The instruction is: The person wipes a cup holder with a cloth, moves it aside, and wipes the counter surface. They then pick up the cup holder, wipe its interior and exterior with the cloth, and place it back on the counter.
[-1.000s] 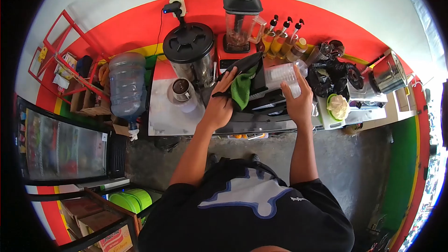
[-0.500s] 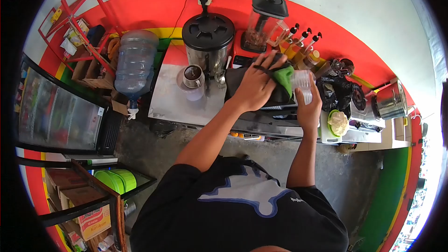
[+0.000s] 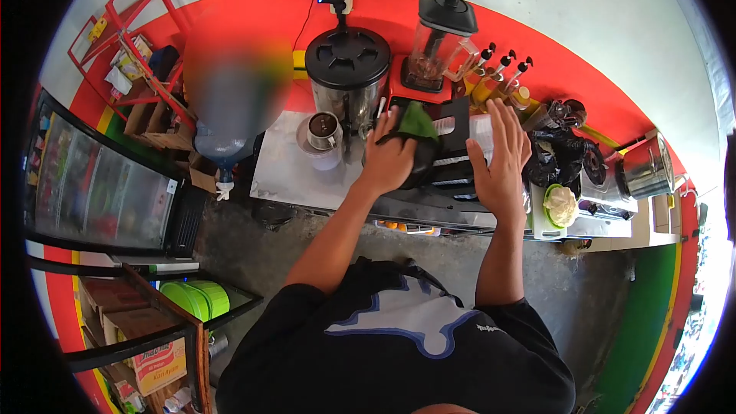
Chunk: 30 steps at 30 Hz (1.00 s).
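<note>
My left hand (image 3: 389, 155) is closed on a black bag with a green part (image 3: 418, 123), over the counter in front of the blender. My right hand (image 3: 502, 157) has its fingers stretched out beside clear plastic cups (image 3: 482, 135); its palm side is hidden. Between the hands stands a black holder (image 3: 454, 134) with its slots partly covered by the bag. Left of my left hand, a metal cup (image 3: 324, 131) with dark contents sits on a pale container (image 3: 325, 158).
Behind my hands stand a steel urn (image 3: 347, 69), a blender (image 3: 439, 38) and several pump bottles (image 3: 491, 80). Black plastic bags (image 3: 558, 155) and a green bowl (image 3: 561, 207) lie to the right. A water bottle (image 3: 222, 138), partly blurred, is at the left.
My left hand has moved left with the black and green bag, uncovering the black holder. My right hand has opened, its fingers now extended by the clear cups.
</note>
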Available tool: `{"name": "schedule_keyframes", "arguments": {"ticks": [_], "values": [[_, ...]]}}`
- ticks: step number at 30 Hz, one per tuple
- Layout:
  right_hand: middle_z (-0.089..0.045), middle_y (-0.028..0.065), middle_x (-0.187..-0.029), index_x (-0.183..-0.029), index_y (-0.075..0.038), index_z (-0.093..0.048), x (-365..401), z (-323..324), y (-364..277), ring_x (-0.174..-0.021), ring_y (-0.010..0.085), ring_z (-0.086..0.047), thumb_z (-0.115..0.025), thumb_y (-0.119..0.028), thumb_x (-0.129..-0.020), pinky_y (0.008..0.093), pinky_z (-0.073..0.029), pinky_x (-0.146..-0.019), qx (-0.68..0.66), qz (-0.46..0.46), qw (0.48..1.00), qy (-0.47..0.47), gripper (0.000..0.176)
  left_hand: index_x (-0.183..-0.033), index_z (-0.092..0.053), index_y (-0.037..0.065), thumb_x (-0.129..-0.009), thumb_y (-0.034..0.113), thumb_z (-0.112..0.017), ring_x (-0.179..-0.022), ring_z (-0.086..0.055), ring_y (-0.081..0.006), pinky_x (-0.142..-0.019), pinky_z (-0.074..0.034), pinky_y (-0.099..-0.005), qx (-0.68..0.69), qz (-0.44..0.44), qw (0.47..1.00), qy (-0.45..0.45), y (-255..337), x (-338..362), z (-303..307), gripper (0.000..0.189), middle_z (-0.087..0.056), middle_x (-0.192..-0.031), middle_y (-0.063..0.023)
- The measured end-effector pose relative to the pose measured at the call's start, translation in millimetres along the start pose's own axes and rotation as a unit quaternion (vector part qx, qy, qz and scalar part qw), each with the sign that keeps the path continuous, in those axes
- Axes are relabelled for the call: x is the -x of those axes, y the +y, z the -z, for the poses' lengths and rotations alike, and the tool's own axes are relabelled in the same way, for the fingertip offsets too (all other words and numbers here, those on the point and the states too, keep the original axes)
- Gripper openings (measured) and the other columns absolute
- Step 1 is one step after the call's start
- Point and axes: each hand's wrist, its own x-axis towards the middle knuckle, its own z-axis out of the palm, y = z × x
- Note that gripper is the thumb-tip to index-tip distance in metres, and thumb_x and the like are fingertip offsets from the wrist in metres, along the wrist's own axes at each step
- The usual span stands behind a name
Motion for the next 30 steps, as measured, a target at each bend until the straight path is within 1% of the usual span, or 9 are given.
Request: {"name": "schedule_keyframes", "arguments": {"ticks": [8,12,14,16,17,19,22,23,30], "values": [[-0.045,0.0052,-0.165,-0.157,-0.011,-0.047,-0.9,-16.6,-12.4,-0.157,0.0269,-0.031,-0.053,-0.037,-0.109,0.0553,-0.001,-0.126,0.066,0.041,0.993,-0.089,0.056,-0.13,-0.068,-0.001,-0.105,0.028,-0.045,-0.153,-0.034,-0.0434,-0.125,-0.024,-0.0524,0.185,-0.118,0.967,0.128,43.2,-19.8,-1.8,0.045,-0.044,-0.16,-0.0297],[-0.044,0.0044,-0.165,-0.159,-0.012,-0.045,2.1,-18.8,-8.8,-0.157,0.0257,-0.031,-0.047,-0.04,-0.11,0.055,-0.001,-0.126,0.055,0.048,0.994,-0.083,0.056,-0.123,-0.069,-0.004,-0.101,0.017,-0.044,-0.145,-0.045,-0.0468,-0.122,-0.032,-0.0533,-0.091,-0.128,0.983,0.089,9.9,0.8,8.9,0.039,-0.055,-0.147,-0.0326],[-0.044,0.0044,-0.166,-0.159,-0.012,-0.045,2.2,-18.6,-9.9,-0.157,0.0257,-0.031,-0.048,-0.04,-0.11,0.0546,-0.001,-0.126,0.058,0.038,0.994,-0.081,0.056,-0.123,-0.068,-0.004,-0.101,0.012,-0.042,-0.143,-0.046,-0.0467,-0.121,-0.033,-0.0489,-0.062,-0.129,0.977,0.16,-24.2,5.4,-19.8,0.038,-0.06,-0.14,-0.0302],[-0.044,0.0043,-0.165,-0.159,-0.012,-0.045,2.9,-18.9,-9.2,-0.157,0.0256,-0.032,-0.048,-0.04,-0.11,0.0547,-0.001,-0.126,0.064,0.039,0.994,-0.079,0.056,-0.13,-0.065,-0.004,-0.1,0.01,-0.042,-0.141,-0.047,-0.0451,-0.12,-0.035,-0.0436,0.275,0.026,0.947,0.164,-47.8,14.4,-38.0,0.04,-0.06,-0.138,-0.0291],[-0.044,0.0043,-0.165,-0.159,-0.012,-0.045,3.5,-19.0,-8.8,-0.157,0.0254,-0.032,-0.049,-0.041,-0.11,0.0548,-0.001,-0.126,0.069,0.044,0.994,-0.077,0.057,-0.13,-0.065,-0.004,-0.1,0.01,-0.042,-0.141,-0.047,-0.0451,-0.12,-0.035,-0.0436,0.276,0.026,0.947,0.16,-62.0,20.6,-45.6,0.04,-0.06,-0.138,-0.0291],[-0.044,0.0042,-0.165,-0.159,-0.012,-0.045,3.6,-19.0,-10.2,-0.157,0.0253,-0.032,-0.049,-0.041,-0.11,0.0552,-0.001,-0.125,0.067,0.04,0.994,-0.075,0.057,-0.135,-0.062,-0.003,-0.102,0.009,-0.04,-0.139,-0.049,-0.042,-0.117,-0.037,-0.0415,0.46,0.256,0.85,0.012,-90.7,31.0,-66.7,0.042,-0.056,-0.144,-0.0282],[-0.044,0.0042,-0.165,-0.158,-0.012,-0.045,3.9,-22.3,-9.1,-0.157,0.0251,-0.033,-0.049,-0.042,-0.109,0.0558,-0.001,-0.125,0.07,0.037,0.994,-0.072,0.058,-0.139,-0.058,-0.002,-0.106,0.013,-0.038,-0.132,-0.054,-0.037,-0.114,-0.04,-0.0392,0.535,0.276,0.794,0.088,-132.1,44.2,-143.2,0.042,-0.056,-0.144,-0.0244],[-0.044,0.0043,-0.165,-0.158,-0.012,-0.045,3.9,-23.3,-8.9,-0.156,0.0252,-0.033,-0.049,-0.043,-0.109,0.0562,-0.001,-0.125,0.075,0.037,0.994,-0.069,0.058,-0.142,-0.057,0.004,-0.112,0.024,-0.037,-0.126,-0.058,-0.0196,-0.109,-0.044,-0.0343,0.451,0.246,0.857,0.031,-183.7,51.8,-209.2,0.041,-0.064,-0.134,-0.0079],[-0.038,0.003,-0.169,-0.162,-0.015,-0.038,6.7,-22.9,-19.2,-0.161,0.0249,-0.025,-0.073,-0.045,-0.094,0.0649,0.004,-0.124,0.113,0.033,0.989,-0.09,0.082,-0.142,-0.057,0.004,-0.113,0.023,-0.038,-0.126,-0.058,-0.0198,-0.109,-0.044,-0.0345,0.604,0.198,0.772,0.021,-140.9,-0.4,-161.0,0.04,-0.063,-0.136,-0.0084]]}}
